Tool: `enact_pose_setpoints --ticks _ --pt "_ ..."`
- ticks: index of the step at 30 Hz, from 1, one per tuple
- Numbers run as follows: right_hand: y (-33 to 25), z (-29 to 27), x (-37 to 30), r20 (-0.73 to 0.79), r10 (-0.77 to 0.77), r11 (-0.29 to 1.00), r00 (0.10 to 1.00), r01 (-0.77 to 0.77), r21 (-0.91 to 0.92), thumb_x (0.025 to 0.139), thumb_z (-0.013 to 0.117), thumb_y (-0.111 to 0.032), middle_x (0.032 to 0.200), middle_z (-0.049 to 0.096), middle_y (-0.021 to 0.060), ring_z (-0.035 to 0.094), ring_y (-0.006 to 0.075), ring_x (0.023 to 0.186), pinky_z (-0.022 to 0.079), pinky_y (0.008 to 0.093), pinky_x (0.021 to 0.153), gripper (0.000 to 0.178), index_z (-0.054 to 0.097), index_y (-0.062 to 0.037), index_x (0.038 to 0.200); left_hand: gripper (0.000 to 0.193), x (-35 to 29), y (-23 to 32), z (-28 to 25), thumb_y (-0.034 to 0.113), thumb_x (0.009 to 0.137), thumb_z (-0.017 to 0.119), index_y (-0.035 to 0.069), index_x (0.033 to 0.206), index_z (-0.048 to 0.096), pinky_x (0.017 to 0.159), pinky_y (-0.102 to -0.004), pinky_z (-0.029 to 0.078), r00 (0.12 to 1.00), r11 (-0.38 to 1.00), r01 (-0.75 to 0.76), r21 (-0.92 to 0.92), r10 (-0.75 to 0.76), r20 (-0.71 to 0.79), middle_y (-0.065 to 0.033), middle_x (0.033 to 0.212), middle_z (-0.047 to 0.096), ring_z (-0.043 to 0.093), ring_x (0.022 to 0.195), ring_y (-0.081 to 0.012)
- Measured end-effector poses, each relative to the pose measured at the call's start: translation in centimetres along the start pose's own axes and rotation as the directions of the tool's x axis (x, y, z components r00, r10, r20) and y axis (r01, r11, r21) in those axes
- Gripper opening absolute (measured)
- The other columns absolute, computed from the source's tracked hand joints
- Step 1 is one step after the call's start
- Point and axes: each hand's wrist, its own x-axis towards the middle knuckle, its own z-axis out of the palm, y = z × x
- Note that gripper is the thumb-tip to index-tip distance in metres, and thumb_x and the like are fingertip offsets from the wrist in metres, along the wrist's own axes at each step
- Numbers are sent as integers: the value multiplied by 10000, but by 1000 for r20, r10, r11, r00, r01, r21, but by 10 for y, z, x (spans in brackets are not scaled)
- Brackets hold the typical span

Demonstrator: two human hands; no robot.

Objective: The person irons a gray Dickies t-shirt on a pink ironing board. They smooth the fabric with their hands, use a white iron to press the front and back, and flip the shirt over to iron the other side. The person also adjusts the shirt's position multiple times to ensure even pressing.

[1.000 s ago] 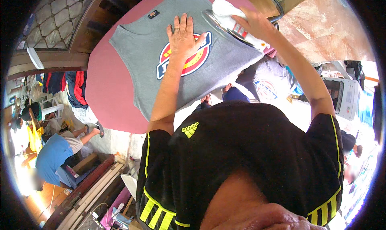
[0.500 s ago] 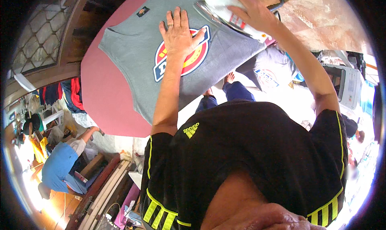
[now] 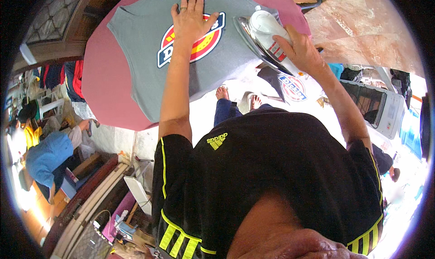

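A grey sleeveless shirt with a large red, yellow and blue printed emblem lies spread over a pink-covered board. My left hand rests flat on it, fingers apart, at the emblem's far edge. In my right hand is a white clothes iron with red stripes and a shiny metal rim. The iron lies on the right part of the shirt, close to its edge. Whether its soleplate presses fully on the cloth cannot be seen.
Below the board's near right edge hangs dark cloth with a similar printed emblem. A white-framed appliance stands at right. A person in a blue top bends over at lower left, beside long boards. My feet show under the board.
My right hand has brought the iron nearer to me and rightward across the shirt. My left hand stays flat by the emblem. The whole view has shifted a little.
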Motion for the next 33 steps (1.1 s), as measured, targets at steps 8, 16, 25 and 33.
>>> enact_pose_setpoints --ticks 8,16,25,33 --pt "27 -27 10 284 -145 989 948 128 78 957 624 -338 879 647 248 635 411 780 493 451 708 426 578 55 1116 768 -1 6 -8 511 842 606 55 1435 435 1114 -531 265 998 999 12 33 -14 64 -134 1505 410 345 1402 -327" --pt "26 -5 25 -95 -295 952 951 285 -108 936 654 -299 832 635 264 624 424 763 483 454 688 355 611 48 1002 730 2 15 -14 501 856 600 49 1412 464 1113 -521 284 999 999 25 26 -26 44 -141 1483 439 371 1389 -319" --pt "29 6 1 -126 -339 941 932 336 -51 929 660 -370 714 649 231 653 359 586 522 432 567 395 597 15 994 732 2 11 -10 513 862 587 51 1417 463 1122 -504 278 998 999 19 31 -20 53 -141 1486 438 366 1396 -318" --pt "30 -1 3 37 -215 976 976 215 17 945 617 -427 754 642 266 660 404 676 520 453 616 428 586 -8 1032 753 2 12 -12 538 862 579 57 1428 455 1131 -505 266 998 999 35 30 -37 59 -136 1499 426 354 1406 -306"
